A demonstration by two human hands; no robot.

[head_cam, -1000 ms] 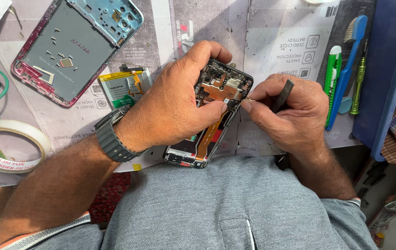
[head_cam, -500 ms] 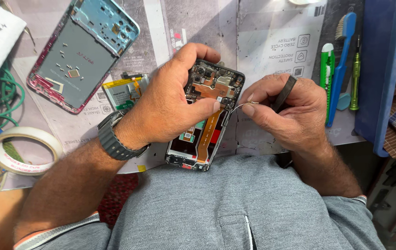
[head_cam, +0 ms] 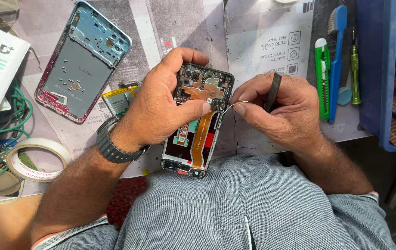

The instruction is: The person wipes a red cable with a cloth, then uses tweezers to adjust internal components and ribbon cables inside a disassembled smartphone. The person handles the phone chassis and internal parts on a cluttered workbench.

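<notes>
The opened phone (head_cam: 199, 119) lies at mid tabletop (head_cam: 262, 51), its back cover (head_cam: 83, 60) already off, up and left of it. The left hand (head_cam: 158, 109) clasps the phone's left side, fingers closed on it. Right of the phone, the right hand (head_cam: 283, 111) pinches a thin wire (head_cam: 231, 105) at the phone's edge, a black tool (head_cam: 273, 91) tucked in; the boards seem still in place.

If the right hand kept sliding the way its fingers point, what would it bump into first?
Probably the opened phone: the right hand points left, its fingertips pinching a thin wire just beside the phone's edge, which the left hand holds.
</notes>
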